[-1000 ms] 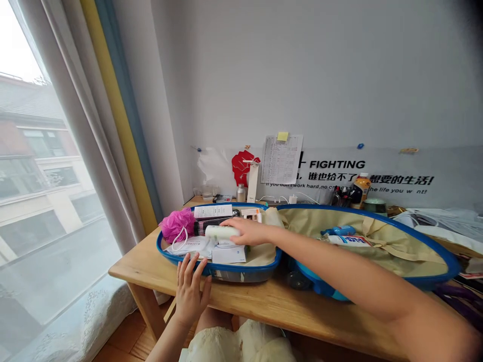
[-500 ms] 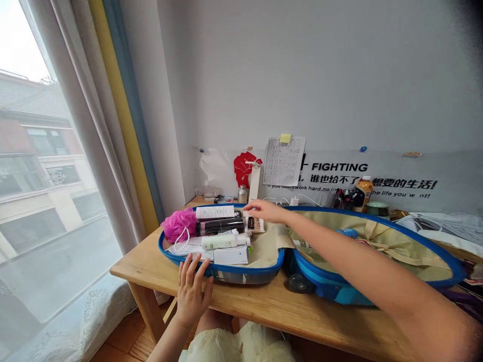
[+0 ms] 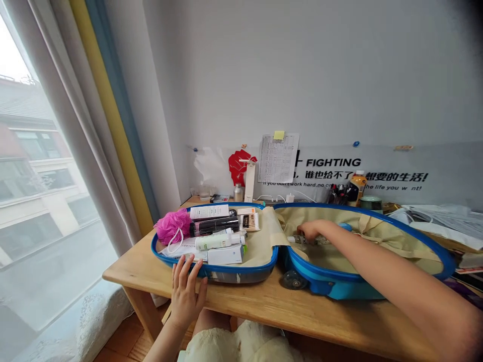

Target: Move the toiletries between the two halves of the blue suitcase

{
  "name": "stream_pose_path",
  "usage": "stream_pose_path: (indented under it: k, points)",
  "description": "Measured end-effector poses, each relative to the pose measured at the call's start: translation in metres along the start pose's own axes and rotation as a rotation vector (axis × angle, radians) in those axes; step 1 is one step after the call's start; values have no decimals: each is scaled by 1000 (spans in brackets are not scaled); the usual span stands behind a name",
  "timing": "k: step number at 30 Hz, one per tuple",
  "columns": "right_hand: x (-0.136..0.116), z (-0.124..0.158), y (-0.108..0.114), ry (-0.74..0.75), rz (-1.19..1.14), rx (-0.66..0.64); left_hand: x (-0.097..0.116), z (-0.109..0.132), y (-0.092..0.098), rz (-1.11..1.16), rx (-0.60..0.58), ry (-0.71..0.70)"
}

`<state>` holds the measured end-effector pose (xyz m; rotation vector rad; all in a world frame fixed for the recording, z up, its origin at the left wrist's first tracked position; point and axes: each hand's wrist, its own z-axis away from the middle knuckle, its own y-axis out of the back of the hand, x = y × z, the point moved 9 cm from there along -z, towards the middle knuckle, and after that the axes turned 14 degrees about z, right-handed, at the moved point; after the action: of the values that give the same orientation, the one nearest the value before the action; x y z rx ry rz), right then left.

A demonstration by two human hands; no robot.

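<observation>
Bottle point(image 3: 298, 240) now pinched by right hand point(image 3: 312, 231) inside the suitcase point(image 3: 241, 273), left hand point(image 3: 184, 296) spread at its rim.

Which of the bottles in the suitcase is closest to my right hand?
The slim bottle gripped in your right hand, in the cloth-lined right shell; the white bottle and dark bottle lie in the other shell.

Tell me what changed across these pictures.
The right hand let go of the white cylindrical tube, which now lies in the window-side shell of the blue hard-shell suitcase, and moved across to the beige-lined shell, closing on a small pale bottle. The left hand stayed at the front rim.
</observation>
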<state>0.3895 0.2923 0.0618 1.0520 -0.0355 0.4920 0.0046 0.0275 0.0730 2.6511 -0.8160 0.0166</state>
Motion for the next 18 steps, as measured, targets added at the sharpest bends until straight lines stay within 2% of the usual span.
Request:
stream_pose_path:
  k: [6,11,15,18]
  points:
    - [1,-11,-11,18,-13,-78,0,0,0,10,1,4]
    - [4,-8,-10,-3,-32,-66,-1,0,0,0,0,7]
    - [6,-2,-2,-30,-95,32,-2,2,-2,-11,-9,24]
    - [12,10,15,-45,-182,204,-2,2,-2,-11,-8,24]
